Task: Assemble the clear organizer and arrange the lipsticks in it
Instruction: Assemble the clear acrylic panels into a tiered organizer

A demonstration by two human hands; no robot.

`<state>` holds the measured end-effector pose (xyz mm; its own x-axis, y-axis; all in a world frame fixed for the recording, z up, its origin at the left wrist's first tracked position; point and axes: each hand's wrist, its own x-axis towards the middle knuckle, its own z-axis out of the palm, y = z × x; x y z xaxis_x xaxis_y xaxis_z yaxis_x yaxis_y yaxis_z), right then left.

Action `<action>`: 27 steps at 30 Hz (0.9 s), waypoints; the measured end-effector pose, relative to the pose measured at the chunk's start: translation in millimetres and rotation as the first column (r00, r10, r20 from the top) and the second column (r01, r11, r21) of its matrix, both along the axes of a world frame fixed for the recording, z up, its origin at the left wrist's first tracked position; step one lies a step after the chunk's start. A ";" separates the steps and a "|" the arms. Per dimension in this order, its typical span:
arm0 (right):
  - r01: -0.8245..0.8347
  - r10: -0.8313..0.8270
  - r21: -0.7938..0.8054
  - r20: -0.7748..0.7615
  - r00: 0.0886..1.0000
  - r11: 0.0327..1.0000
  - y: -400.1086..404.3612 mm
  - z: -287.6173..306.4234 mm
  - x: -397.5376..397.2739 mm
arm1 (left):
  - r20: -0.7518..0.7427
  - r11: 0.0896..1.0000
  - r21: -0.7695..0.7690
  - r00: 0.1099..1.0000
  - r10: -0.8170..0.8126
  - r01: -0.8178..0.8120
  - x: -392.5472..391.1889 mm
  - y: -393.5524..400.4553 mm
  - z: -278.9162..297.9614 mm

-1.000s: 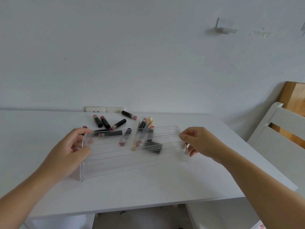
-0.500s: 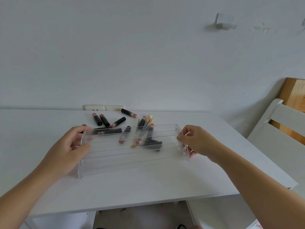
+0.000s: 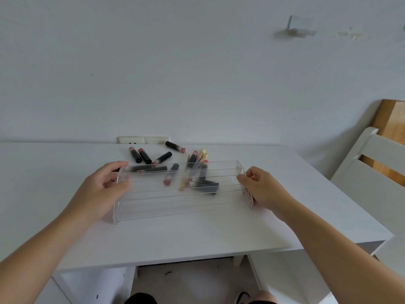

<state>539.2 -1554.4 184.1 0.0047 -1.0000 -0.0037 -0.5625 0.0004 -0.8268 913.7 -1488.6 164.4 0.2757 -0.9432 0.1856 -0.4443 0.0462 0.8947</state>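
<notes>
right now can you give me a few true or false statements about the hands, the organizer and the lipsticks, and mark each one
1. The left hand grips the left end of the clear organizer. True.
2. The right hand rests flat on the table, away from the organizer. False: its fingers hold the organizer's right end.
3. The lipsticks stand upright in the organizer's rows. False: they lie loose on the table behind it, some seen through the clear plastic.
4. A wall socket sits on the wall behind the lipsticks. True.
5. A white chair stands at the right of the table. True.

One organizer [image 3: 175, 200], about twelve lipsticks [image 3: 144, 156]
</notes>
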 end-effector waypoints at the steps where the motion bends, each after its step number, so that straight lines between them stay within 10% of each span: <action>1: -0.002 0.002 0.003 -0.001 1.000 1.000 1.5 -0.5 -0.5 | -0.006 1.000 0.011 1.000 0.002 -0.002 -0.1 -0.7 0.2; 27: 0.031 -0.031 0.003 0.076 0.997 1.000 14.8 2.0 9.5 | 0.078 0.962 0.209 0.978 -0.195 0.175 -5.7 15.8 10.1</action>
<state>548.7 -1539.6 186.0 -0.0256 -0.9997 -0.0060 -0.4981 0.0180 -0.8670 908.0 -1472.8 174.5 0.0828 -0.9965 0.0055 -0.5296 -0.0393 0.8473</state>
